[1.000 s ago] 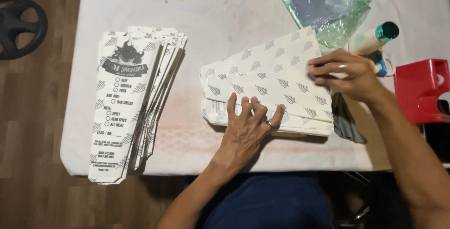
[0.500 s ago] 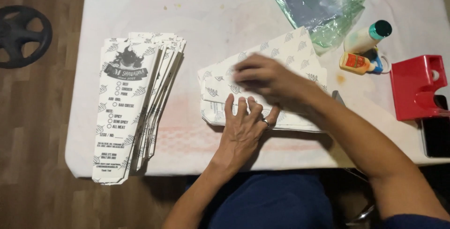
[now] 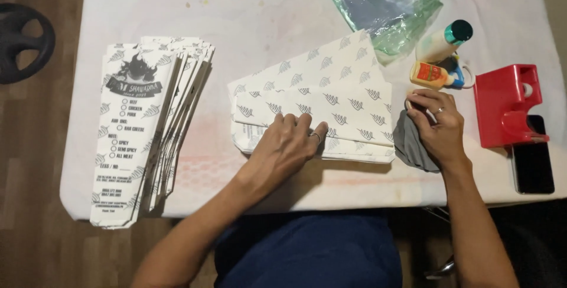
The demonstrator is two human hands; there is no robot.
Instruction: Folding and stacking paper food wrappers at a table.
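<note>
White paper sheets [image 3: 331, 102] with a small leaf pattern lie folded in the middle of the table [image 3: 266, 5]. The left hand [image 3: 289, 146] rests flat on their lower edge, fingers stretched out and holding nothing. The right hand [image 3: 437, 126] is just beside the sheets, half curled, its fingers on a grey cloth [image 3: 410, 146]. A stack of printed paper bags [image 3: 142, 128] lies well apart at the left. A red holder [image 3: 505, 108] stands near the right hand.
</note>
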